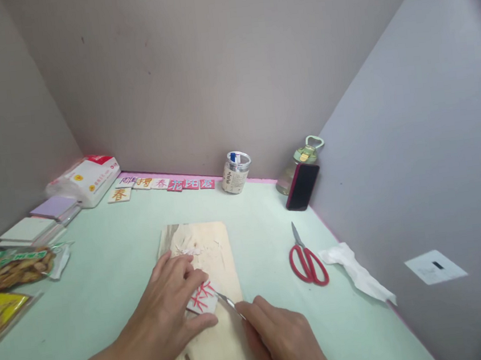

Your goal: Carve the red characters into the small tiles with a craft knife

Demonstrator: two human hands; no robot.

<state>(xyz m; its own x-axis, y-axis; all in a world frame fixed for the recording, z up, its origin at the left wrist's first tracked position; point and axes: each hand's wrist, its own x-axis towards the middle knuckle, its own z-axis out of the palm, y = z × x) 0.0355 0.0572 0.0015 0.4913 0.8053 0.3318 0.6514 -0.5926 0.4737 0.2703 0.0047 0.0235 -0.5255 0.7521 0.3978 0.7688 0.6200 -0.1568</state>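
My left hand (168, 308) presses down on a small white card with a red character (202, 297), which lies on a pale wooden board (213, 246). My right hand (283, 341) grips a thin metal craft knife (227, 303). Its tip touches the card's right edge. White paper scraps lie on the board beyond my fingers.
Red scissors (307, 262) and a crumpled tissue (355, 271) lie to the right. A black phone (302, 186) leans on a green bottle (302, 159). A jar (235, 173), a row of character cards (163, 184), a tissue pack (88, 180), notepads (39, 224) and snack bags (13, 269) sit at the back and left.
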